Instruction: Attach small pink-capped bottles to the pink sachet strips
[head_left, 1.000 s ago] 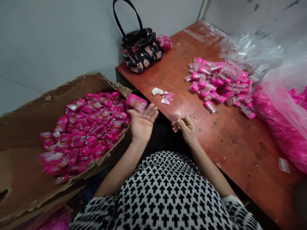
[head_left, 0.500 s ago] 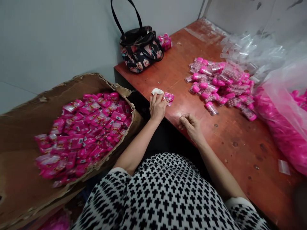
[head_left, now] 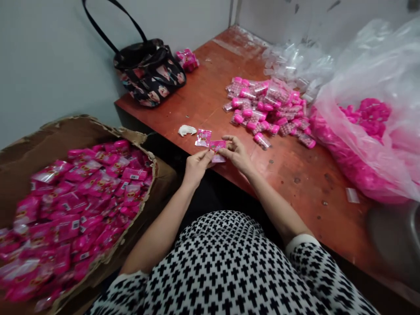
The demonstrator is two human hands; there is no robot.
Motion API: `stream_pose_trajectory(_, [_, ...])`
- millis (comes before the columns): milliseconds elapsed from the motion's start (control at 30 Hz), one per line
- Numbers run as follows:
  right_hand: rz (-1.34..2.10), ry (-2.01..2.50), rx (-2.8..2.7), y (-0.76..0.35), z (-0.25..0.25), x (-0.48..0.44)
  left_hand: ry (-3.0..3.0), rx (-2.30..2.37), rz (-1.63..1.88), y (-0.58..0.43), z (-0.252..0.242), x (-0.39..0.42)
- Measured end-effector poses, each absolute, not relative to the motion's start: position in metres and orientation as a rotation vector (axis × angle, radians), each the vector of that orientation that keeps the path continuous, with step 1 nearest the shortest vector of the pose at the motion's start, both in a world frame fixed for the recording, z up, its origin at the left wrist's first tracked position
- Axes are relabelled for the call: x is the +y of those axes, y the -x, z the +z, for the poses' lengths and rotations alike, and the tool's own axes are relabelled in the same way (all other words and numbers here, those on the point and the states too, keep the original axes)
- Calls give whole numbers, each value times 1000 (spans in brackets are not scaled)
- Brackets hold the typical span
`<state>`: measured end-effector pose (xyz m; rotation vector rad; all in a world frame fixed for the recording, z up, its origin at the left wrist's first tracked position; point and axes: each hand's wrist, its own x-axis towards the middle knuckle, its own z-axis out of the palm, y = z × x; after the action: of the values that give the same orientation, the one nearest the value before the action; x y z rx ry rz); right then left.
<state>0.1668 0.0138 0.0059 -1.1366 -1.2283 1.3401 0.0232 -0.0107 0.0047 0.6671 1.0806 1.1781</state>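
A small pink printed packet [head_left: 218, 145] is pinched between both hands at the table's near edge. My left hand [head_left: 197, 166] grips its left side with thumb and forefinger. From the right, my right hand [head_left: 236, 154] has its thumb and fingers on the same packet. Another pink packet [head_left: 203, 137] lies flat on the red-brown table just behind it. Beside that one is a crumpled white piece [head_left: 187, 130]. A heap of clear bottles with pink caps [head_left: 259, 103] and pink beads inside lies further back to the right.
A cardboard box [head_left: 157, 177] full of pink packages stands left. A floral bag [head_left: 151, 78] sits on the table [head_left: 282, 175] at the back. Clear empty tubes [head_left: 292, 61] and a plastic bag of pink caps [head_left: 354, 162] are at the right.
My left hand has left the white piece and now holds a pink packet. My right hand has come in to the same packet. The view has shifted right.
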Motion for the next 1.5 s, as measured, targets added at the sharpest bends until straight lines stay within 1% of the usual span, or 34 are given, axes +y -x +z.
stream_pose_trajectory(67, [1345, 1190, -1370, -179, 12, 7, -700, 1034, 1054, -26, 4, -11])
stream_pose_trajectory(100, [1281, 1254, -1447, -187, 16, 5, -723, 1034, 1033, -27, 3, -12])
stream_pose_trajectory(167, [975, 1465, -1582, -208, 24, 5, -670, 1064, 1041, -32, 2, -14])
stream_pose_trajectory(267, [296, 1852, -1684, -245, 35, 10, -552, 1099, 1068, -38, 3, -18])
stream_pose_trajectory(300, [135, 1968, -1719, -257, 36, 12, -511, 1095, 1071, -40, 3, -19])
stream_pose_trajectory(333, [39, 2074, -1780, -268, 37, 14, -470, 1084, 1073, -42, 4, -20])
stream_pose_trajectory(400, [-19, 2241, -1916, -285, 36, 16, -395, 1053, 1084, -44, 6, -21])
stream_pose_trajectory(500, [28, 2325, -1962, -291, 32, 13, -267, 1010, 1126, -46, 9, -20])
stream_pose_trajectory(567, [133, 2225, -1844, -283, 31, 2, -157, 1000, 1163, -46, 10, -18])
stream_pose_trajectory(633, [438, 1999, -1677, -265, 31, -16, -62, 981, 1193, -47, 11, -16])
stream_pose_trajectory(700, [891, 1710, -1476, -241, 31, -38, -10, 945, 1216, -49, 12, -15])
stream_pose_trajectory(733, [1051, 1603, -1375, -228, 30, -50, 4, 926, 1222, -50, 12, -15])
stream_pose_trajectory(800, [1212, 1484, -1245, -204, 26, -68, 22, 894, 1224, -52, 13, -15])
stream_pose_trajectory(967, [1238, 1431, -1177, -171, 14, -80, 39, 813, 1243, -58, 15, -18])
stream_pose_trajectory(1300, [1215, 1387, -1138, -160, 8, -76, -128, 816, 1275, -58, 17, -26])
stream_pose_trajectory(1500, [1241, 1359, -1172, -161, 2, -73, -324, 781, 1247, -54, 21, -26])
